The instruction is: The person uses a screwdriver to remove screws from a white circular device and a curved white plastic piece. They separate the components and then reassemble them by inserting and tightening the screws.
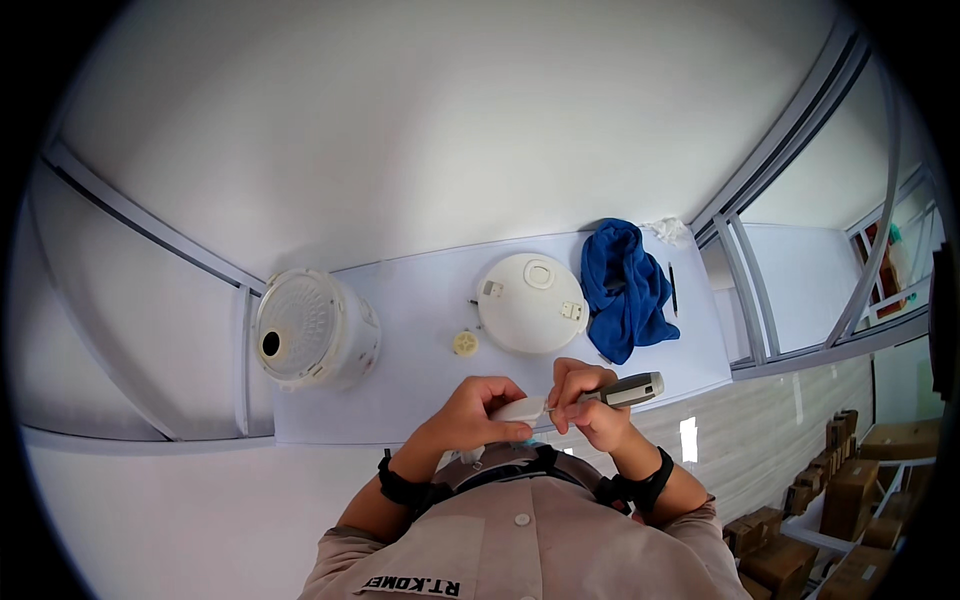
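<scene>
My left hand point(474, 414) is closed around a small white plastic part point(519, 409), held over the near edge of the table. My right hand point(592, 404) grips a grey screwdriver point(634, 389), its handle slanting up to the right. The screwdriver's thin shaft points at the right end of the white part; whether the tip touches a screw is too small to tell. Beyond my hands lies a round white lid point(528, 318) with small fittings on it. A cream round cap point(465, 343) rests to its left.
A white tub-shaped appliance body point(352, 335) stands at the table's left end. Right of the lid are a crumpled blue cloth point(625, 290), a black pen point(673, 290) and white crumpled material point(668, 230). Framed partitions flank the white table point(410, 285). Cardboard boxes point(850, 495) stand at lower right.
</scene>
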A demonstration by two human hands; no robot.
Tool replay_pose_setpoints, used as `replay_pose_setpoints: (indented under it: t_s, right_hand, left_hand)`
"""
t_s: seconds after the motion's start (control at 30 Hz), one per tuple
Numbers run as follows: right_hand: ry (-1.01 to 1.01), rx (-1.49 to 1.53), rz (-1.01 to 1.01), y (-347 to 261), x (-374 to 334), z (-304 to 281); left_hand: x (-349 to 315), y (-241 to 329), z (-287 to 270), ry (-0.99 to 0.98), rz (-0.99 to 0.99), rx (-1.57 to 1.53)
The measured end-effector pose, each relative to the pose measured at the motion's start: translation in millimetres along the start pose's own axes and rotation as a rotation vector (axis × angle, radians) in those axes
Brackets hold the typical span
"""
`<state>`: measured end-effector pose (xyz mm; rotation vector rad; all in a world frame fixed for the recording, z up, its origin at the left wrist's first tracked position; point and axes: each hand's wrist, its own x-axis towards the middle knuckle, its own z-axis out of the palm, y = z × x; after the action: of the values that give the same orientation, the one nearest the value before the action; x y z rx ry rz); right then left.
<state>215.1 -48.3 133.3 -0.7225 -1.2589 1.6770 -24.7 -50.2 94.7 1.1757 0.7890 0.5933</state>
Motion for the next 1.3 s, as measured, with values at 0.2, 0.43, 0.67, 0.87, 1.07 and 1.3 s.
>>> replay_pose_setpoints:
  t_s: [0.2, 0.43, 0.67, 0.87, 1.07, 1.3]
  right_hand:
    - [-0.05, -0.16, -0.099, 1, 8, -2]
    - [-0.068, -0.18, -0.046, -1, 16, -5]
    - [0.003, -0.151, -0.109, 10, 10, -3]
    - [0.022, 0.028, -0.096, 13, -6, -18]
    - [0.122, -0.035, -0.232, -2, -9, -24]
    - [-0.049, -0.408, -0.514, -10, -17, -21]
  left_hand:
    - [0, -3, 5, -0.041, -0.037, -0.052]
    - [0, -9, 6, -0.034, -0.064, -0.05]
    - [2, -17, 4, -0.036, -0.096, -0.098]
    - [-1, -27, -3, -0.115, -0.021, -0.108]
    - [-6, -29, -10, 0.048, -0.1, -0.111]
    - [3, -10, -7, 0.187, -0.034, 0.065]
